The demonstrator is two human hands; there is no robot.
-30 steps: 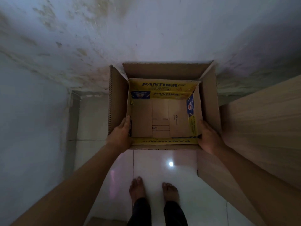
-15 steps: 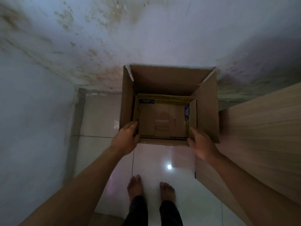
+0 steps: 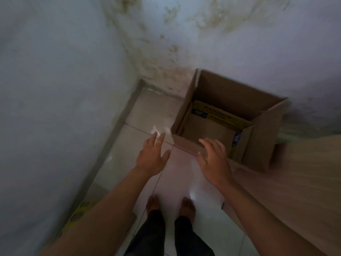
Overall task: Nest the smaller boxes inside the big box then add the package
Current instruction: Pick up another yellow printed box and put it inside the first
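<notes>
The big brown cardboard box (image 3: 262,137) stands open on the tiled floor against the back wall. A smaller box with yellow printed flaps (image 3: 217,117) sits nested deep inside it. My left hand (image 3: 153,156) hovers over the floor just left of the big box's near corner, fingers spread, holding nothing. My right hand (image 3: 214,161) hovers at the box's near rim, fingers apart and empty. The package is not in view.
A stained wall corner (image 3: 140,84) lies left of the box. A light wooden panel (image 3: 302,183) runs along the right. A yellow-printed cardboard piece (image 3: 81,213) lies at the lower left by the wall. My bare feet (image 3: 171,206) stand on white tiles.
Both hands have let go of the small box, which now rests deep in the big box, and drawn back. The view has swung left, putting the box at the right.
</notes>
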